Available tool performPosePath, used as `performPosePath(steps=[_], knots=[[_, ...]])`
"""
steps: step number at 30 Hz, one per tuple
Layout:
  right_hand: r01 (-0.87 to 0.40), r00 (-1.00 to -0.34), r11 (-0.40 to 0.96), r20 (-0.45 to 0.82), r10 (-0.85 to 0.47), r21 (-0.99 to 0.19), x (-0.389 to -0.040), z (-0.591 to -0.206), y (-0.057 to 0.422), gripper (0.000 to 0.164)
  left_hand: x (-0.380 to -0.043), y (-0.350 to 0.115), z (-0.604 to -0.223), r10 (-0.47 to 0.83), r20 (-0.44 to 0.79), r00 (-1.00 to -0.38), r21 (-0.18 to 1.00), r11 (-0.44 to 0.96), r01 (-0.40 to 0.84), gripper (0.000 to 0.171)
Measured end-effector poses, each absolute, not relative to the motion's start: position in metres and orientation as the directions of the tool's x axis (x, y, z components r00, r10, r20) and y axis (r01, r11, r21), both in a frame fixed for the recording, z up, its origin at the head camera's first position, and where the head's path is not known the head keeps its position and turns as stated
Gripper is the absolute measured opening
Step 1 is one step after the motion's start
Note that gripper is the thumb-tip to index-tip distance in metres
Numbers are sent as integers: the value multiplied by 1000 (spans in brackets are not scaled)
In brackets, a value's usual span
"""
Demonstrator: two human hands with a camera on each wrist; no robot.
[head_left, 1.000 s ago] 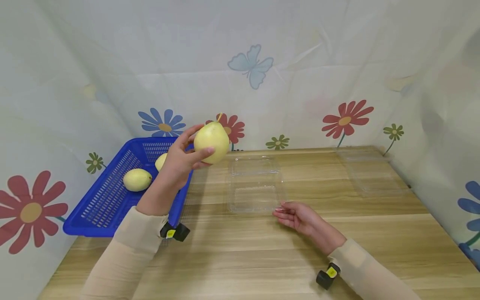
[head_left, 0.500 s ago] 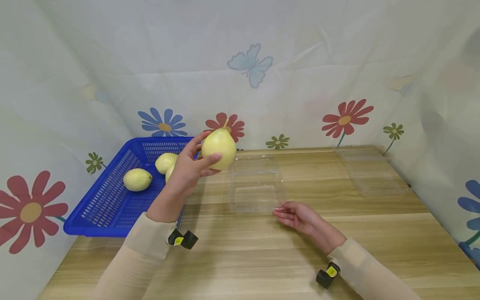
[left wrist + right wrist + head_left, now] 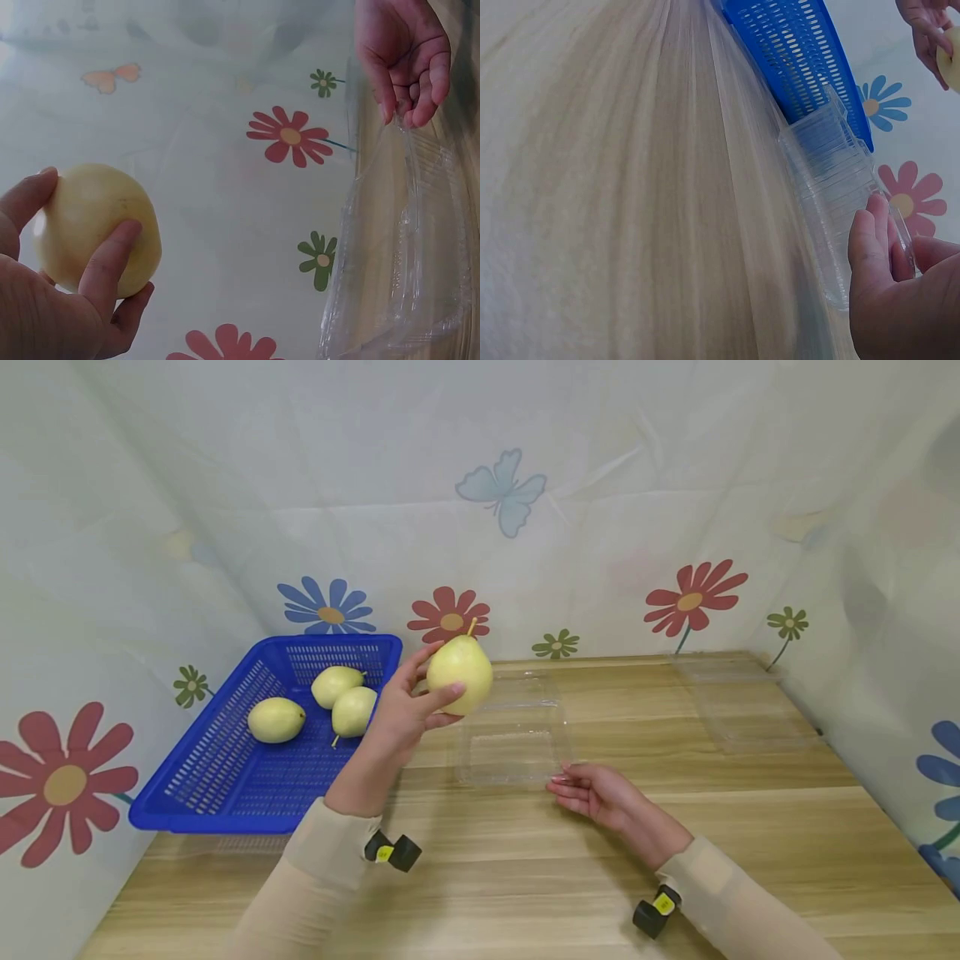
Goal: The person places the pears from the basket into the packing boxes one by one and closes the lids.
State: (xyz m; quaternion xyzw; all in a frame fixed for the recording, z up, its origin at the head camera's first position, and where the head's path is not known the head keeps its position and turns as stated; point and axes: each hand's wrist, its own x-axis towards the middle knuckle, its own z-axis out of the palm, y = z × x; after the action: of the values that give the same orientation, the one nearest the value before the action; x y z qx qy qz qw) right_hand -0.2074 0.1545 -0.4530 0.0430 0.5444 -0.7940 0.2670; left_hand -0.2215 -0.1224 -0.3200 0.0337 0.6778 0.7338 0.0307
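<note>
A pale yellow pear [image 3: 463,675] with its stem up is gripped by my left hand [image 3: 397,717], thumb on the near side and fingers round the back. It is raised above the table, between the basket and an open clear plastic container [image 3: 512,758]. In the left wrist view the pear [image 3: 94,217] shows its rounded end. My right hand [image 3: 600,797] pinches the container's near right corner. From the right wrist view, thumb and fingers of this hand [image 3: 900,300] lie on either side of the container's rim.
On the left stands a blue perforated basket [image 3: 262,789], three pears [image 3: 276,720] lying inside it. Another clear plastic container [image 3: 750,706] sits at the back right of the wooden table [image 3: 510,885]. Behind the table hangs a flowered curtain [image 3: 360,527].
My left hand has carried the pear rightward and slightly down, away from the basket, so the pears behind it show fully. The right hand has stayed at the container's corner.
</note>
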Motion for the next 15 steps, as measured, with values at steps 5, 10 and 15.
performPosePath(steps=[5,10,15], knots=[[474,-853,-269,-361,-378,-838,-207,-453,155,22,-222,-116,-328,92,3,-996,995,-103,-6,71],[476,-852,-274,-360,-381,-836,-207,-453,155,20,-223,-111,-335,100,-2,-995,993,-117,-14,69],[474,-851,-275,-355,-387,-836,-207,-453,155,19,-225,-104,-342,117,-16,-993,989,-142,-33,70]])
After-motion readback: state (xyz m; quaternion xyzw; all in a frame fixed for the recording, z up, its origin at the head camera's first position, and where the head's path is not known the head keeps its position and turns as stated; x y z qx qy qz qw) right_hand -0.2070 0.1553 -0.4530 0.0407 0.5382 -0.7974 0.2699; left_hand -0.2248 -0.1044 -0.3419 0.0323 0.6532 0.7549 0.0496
